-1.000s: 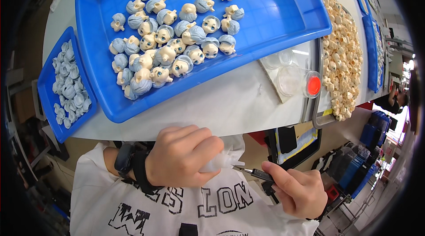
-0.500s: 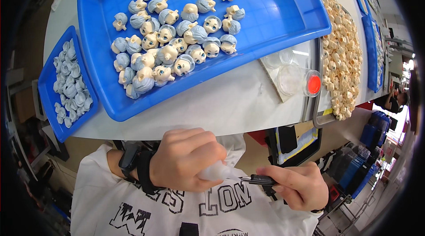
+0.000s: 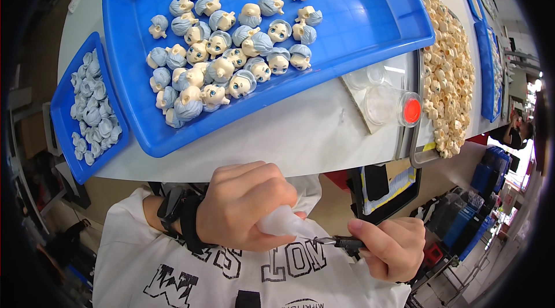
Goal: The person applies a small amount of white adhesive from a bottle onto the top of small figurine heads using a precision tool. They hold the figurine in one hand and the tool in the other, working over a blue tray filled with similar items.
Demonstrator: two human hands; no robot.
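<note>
My left hand [image 3: 245,207] is wrapped round a small white squeeze bottle [image 3: 280,222], whose tapered nozzle points right. The fingers hide part of the bottle. My right hand [image 3: 394,247] is closed on a craft knife [image 3: 347,242] with a black handle and a thin metal end. That metal end is at the nozzle's tip; whether the two touch I cannot tell. Both hands are over my lap, just off the table's front edge. Beyond them, a large blue tray [image 3: 370,36] holds several doll heads [image 3: 241,84] with light blue hair pieces and painted eyes.
At the left a smaller blue tray [image 3: 62,108] holds light blue hair parts [image 3: 92,116]. A metal tray at the right is heaped with beige parts [image 3: 448,85]. Between them stand clear round containers [image 3: 378,104] and a red-topped jar [image 3: 411,110]. A person [image 3: 516,132] is far right.
My right hand has turned a little and shifted slightly, tilting the craft knife. The bottle shows more from under my left fingers.
</note>
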